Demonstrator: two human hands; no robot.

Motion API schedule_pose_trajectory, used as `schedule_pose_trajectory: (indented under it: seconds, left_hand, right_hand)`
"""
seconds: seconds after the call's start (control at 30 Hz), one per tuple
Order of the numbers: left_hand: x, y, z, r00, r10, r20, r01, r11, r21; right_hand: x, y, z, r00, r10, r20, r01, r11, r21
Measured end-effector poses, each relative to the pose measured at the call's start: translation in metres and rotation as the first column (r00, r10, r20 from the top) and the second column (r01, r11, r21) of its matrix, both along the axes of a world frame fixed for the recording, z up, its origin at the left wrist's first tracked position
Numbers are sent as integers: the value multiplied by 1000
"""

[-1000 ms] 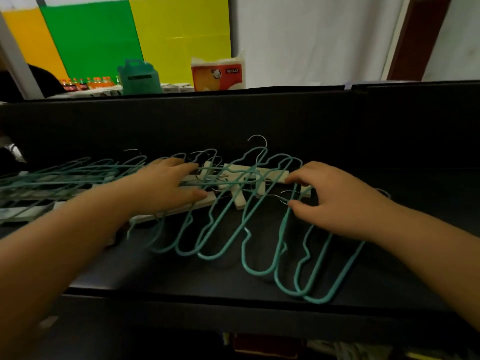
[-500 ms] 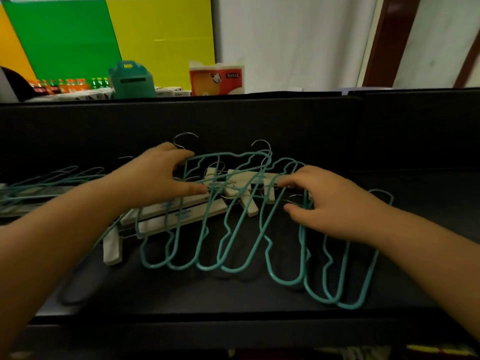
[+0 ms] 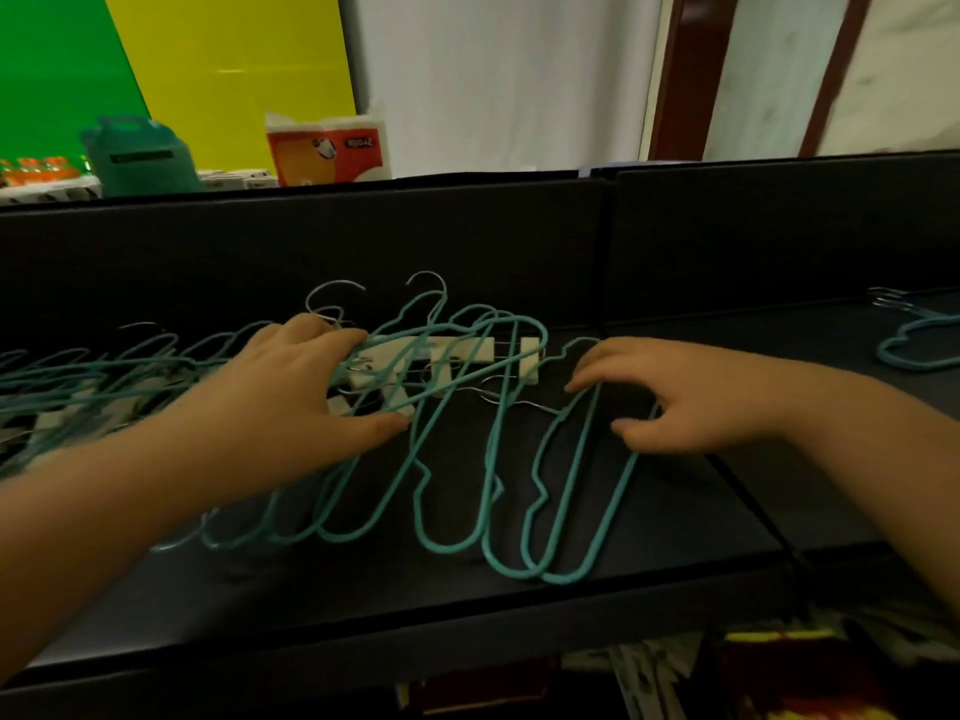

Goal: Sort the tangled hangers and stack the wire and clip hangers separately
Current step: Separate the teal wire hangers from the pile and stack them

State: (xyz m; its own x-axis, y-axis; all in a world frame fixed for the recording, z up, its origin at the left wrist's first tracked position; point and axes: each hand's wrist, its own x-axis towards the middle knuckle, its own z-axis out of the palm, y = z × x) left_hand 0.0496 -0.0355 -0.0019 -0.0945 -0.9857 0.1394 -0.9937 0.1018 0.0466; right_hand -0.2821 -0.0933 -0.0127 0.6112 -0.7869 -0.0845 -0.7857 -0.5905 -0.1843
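Where tangle (image 3: 457,407) of teal wire hangers and white clip hangers (image 3: 457,350) lies mid-worktop (image 3: 675,511), both hands down on it. Left hand (image 3: 275,397): fingers spread flat over pile's left part, thumb out toward centre, pressing wires and clips. Right hand (image 3: 691,397): fingers loosely curled, tips on rightmost wire loops; actual pinch cannot tell. More hangers trailing left, blurred. Separate teal hanger (image 3: 919,340) far right, well apart. Orange pack (image 3: 327,150) behind back wall.

perhaps a shop, drink bottles (image 3: 39,168) on a back counter, tissue pack (image 3: 327,153), colour panels (image 3: 228,70)
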Motion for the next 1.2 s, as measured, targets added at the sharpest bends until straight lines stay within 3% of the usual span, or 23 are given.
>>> schedule_pose_trajectory:
  seconds: [0.13, 0.3, 0.5, 0.77, 0.87, 1.2]
  left_hand:
    - [-21, 6, -4, 999, 26, 19, -26, 1000, 8]
    - [-47, 14, -6, 997, 68, -33, -68, 998, 12]
    - [-60, 24, -9, 987, 146, -69, -146, 989, 3]
    - [-55, 38, -12, 957, 244, -157, -245, 969, 14]
    - [-58, 44, -12, 953, 250, -170, -254, 967, -4]
    - [-69, 48, -9, 949, 275, -151, -279, 960, -8]
  right_hand:
    - [-21, -2, 0, 990, 21, -143, 12, 974, 225]
    - [-19, -16, -10, 980, 127, -151, -120, 991, 55]
    - [0, -40, -14, 969, 245, 44, -245, 970, 3]
    - [23, -56, -10, 920, 385, -79, -389, 920, -42]
    - [17, -57, -6, 911, 384, -149, -397, 916, -64]
    - [-23, -39, 10, 924, 335, -181, -360, 924, -125]
